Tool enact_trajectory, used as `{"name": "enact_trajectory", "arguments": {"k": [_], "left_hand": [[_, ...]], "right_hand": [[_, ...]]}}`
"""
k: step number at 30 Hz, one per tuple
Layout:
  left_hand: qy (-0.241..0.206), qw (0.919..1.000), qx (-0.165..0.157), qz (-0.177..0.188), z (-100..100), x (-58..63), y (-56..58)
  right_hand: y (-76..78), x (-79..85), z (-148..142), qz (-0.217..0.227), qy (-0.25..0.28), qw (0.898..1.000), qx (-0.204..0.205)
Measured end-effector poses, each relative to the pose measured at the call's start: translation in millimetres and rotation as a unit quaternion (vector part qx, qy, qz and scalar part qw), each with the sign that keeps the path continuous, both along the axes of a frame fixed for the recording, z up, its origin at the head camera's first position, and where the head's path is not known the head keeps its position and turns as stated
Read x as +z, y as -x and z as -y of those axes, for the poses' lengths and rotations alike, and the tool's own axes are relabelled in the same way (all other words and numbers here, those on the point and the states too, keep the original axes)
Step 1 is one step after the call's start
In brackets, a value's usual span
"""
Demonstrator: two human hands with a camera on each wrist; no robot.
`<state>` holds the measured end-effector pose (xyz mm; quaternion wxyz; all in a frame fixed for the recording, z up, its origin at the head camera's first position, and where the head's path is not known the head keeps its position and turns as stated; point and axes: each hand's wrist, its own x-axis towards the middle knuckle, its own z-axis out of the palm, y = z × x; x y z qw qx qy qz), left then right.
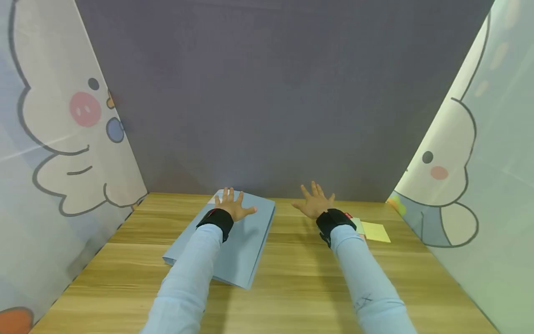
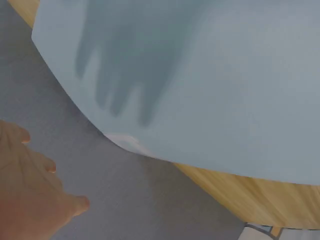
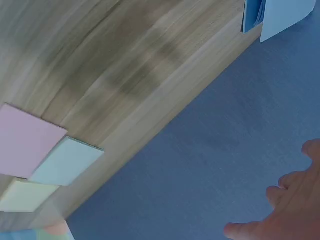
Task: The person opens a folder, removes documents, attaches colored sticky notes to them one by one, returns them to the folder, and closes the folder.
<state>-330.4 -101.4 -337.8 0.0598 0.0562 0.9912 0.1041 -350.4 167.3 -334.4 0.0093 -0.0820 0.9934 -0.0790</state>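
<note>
A light blue folder (image 1: 246, 250) lies at a slant on the wooden table, left of centre. Above it my left hand (image 1: 233, 207) is held with fingers spread, holding nothing; its shadow falls on the folder (image 2: 240, 90) in the left wrist view. To the right, my right hand (image 1: 314, 204) hovers over the table's far part, fingers spread and nothing in them. Near the right wrist lie sticky notes: a yellow pad (image 1: 376, 232), a pale green pad (image 3: 67, 161) and a pink pad (image 3: 30, 140). The right forearm partly hides these pads in the head view.
A dark grey panel (image 1: 267, 102) stands along the back edge of the wooden table (image 1: 292, 297). Cartoon-printed curtains hang at the left (image 1: 54, 120) and right (image 1: 479, 185). Black bands (image 1: 217, 221) circle both wrists.
</note>
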Motion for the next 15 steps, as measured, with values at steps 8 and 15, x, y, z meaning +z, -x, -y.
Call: {"name": "enact_trajectory", "arguments": {"k": [8, 15], "left_hand": [[0.005, 0.9976, -0.066, -0.021, 10, -6.6, 11.6], [-0.039, 0.9875, -0.137, -0.068, 21, -10.7, 0.0]], "right_hand": [[-3.6, 1.1, -4, -0.031, -0.032, 0.998, 0.040], [-20.5, -2.2, -6, -0.064, -0.033, 0.995, 0.074]]}}
